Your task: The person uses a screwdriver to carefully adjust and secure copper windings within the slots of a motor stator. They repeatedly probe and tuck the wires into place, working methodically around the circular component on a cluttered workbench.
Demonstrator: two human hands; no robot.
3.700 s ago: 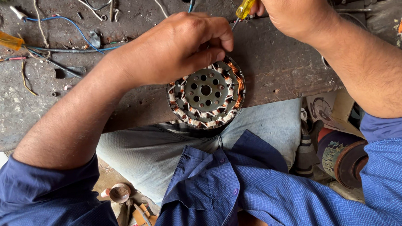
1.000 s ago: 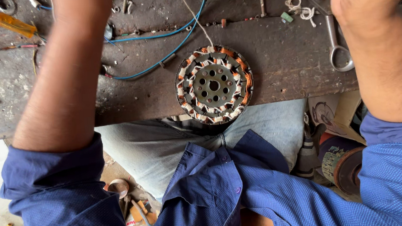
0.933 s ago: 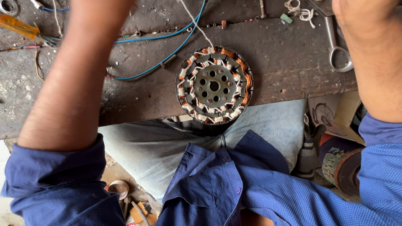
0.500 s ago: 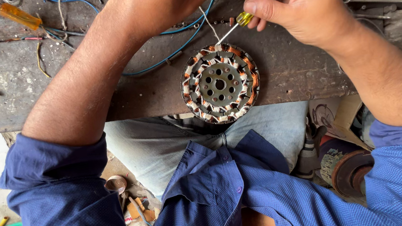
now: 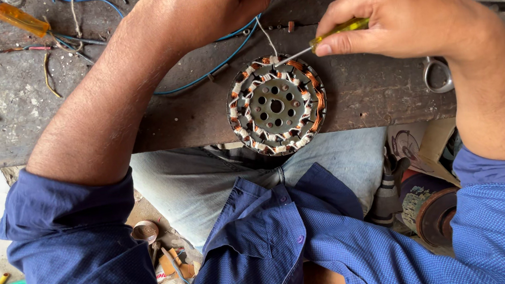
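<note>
A round motor stator point(image 5: 276, 104) with copper windings lies at the near edge of a worn workbench point(image 5: 9, 116), partly over my lap. My right hand point(image 5: 403, 13) pinches a small yellow-handled screwdriver point(image 5: 333, 33), and its metal tip rests at the stator's upper rim. My left hand point(image 5: 205, 7) hovers just beyond the stator with fingers loosely curled, over a blue wire point(image 5: 218, 46). I cannot see anything in the left hand. A thin white wire point(image 5: 266, 37) runs from the stator toward that hand.
An orange-handled screwdriver point(image 5: 18, 19) lies at the bench's far left among loose wires. A metal ring tool point(image 5: 437, 75) sits right of the stator. Below the bench are a copper spool point(image 5: 145, 231) on the floor and motor parts point(image 5: 429, 214) at the right.
Both hands came back into view from beyond the bench. The right hand brought the yellow screwdriver down, and its tip now touches the stator's upper rim.
</note>
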